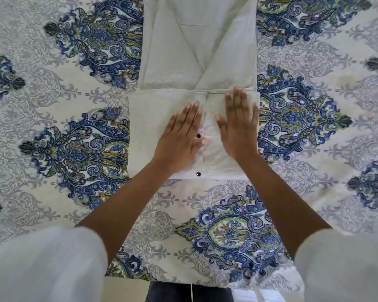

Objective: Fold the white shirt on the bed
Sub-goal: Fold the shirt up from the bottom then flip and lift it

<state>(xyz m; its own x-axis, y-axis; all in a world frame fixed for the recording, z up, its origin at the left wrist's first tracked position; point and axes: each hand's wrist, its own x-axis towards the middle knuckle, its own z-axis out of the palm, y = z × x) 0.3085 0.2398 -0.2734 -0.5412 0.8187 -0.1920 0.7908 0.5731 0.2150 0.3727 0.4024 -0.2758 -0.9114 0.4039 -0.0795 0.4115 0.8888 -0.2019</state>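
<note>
Nearest the wearer, two pale sleeves are seen at the bottom corners, with the bare forearms reaching forward over the patterned bed (52, 149). Both hands are laid flat and unclenched, palms down, on the shirt (153, 114); nothing is gripped. The left hand (180, 136) is pressed on the panel beside the placket, its thumb close to one dark button (198, 135); a second button (198, 174) is seen just nearer than that hand, at the near edge of the fold. The right hand (238, 123) is spread alongside, its fingertips reaching the far edge of the folded-up panel.

Beyond the hands, the rest of the shirt is seen as a narrow strip running away, with both sides already folded inward and overlapping in a V.

The task is judged well advanced: the sides are folded in and the near end is turned up over the body, now being smoothed. At least one further fold lengthwise appears to remain.
</note>
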